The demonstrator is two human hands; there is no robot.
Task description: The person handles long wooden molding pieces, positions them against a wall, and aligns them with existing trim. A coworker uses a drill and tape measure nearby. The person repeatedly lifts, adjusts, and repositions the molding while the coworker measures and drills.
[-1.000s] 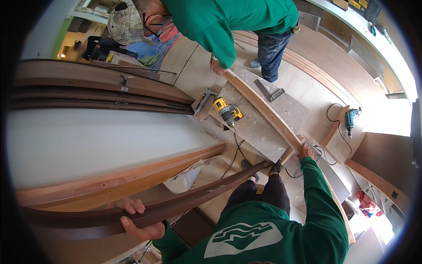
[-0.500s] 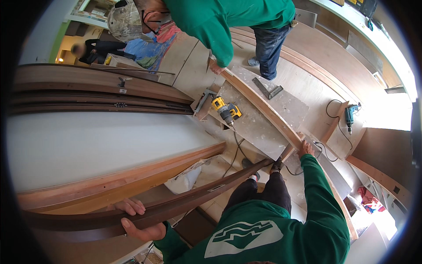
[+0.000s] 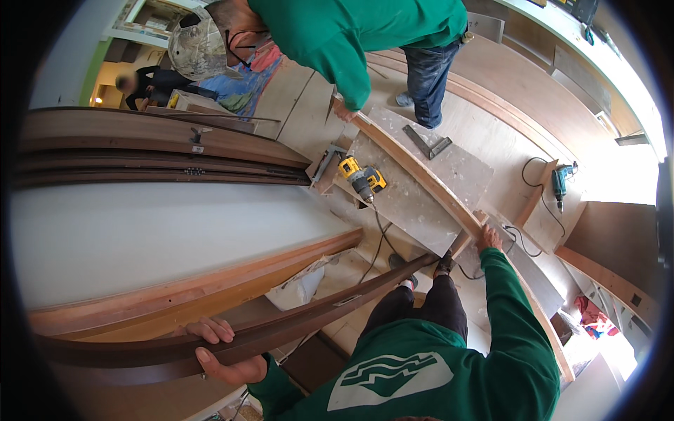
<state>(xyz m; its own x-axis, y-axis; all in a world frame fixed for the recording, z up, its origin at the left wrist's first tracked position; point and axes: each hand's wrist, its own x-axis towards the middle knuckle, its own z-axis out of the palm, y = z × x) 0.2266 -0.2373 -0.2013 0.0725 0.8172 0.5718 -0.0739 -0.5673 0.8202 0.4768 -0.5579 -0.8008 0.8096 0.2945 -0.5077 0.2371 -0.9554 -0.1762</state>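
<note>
My left hand [image 3: 228, 356] is wrapped round a long dark brown door-frame piece [image 3: 330, 309], thumb and fingers on opposite edges. The piece slants from the lower left up to near my feet. My right hand [image 3: 490, 238] grips a long wooden board [image 3: 428, 181] standing on edge, close to its joint with a short wood block [image 3: 460, 244]. At the board's far end, a co-worker's hand [image 3: 344, 110] holds it. Beneath the board lies a grey, plaster-spotted panel [image 3: 400, 189], with a steel square [image 3: 427, 142] and a yellow cordless drill [image 3: 361, 178] beside the board.
A teal corded drill [image 3: 559, 184] rests on a wooden box [image 3: 544, 214] to the right, its cord looping around. Dark brown door panels [image 3: 161, 144] lie at left above a white panel [image 3: 175, 231]. Another person [image 3: 151, 84] is in the far left background.
Hardly anything differs: the view has shifted slightly, and the co-worker's head has moved a little. Both my hands keep their places on the door-frame piece and the wooden board.
</note>
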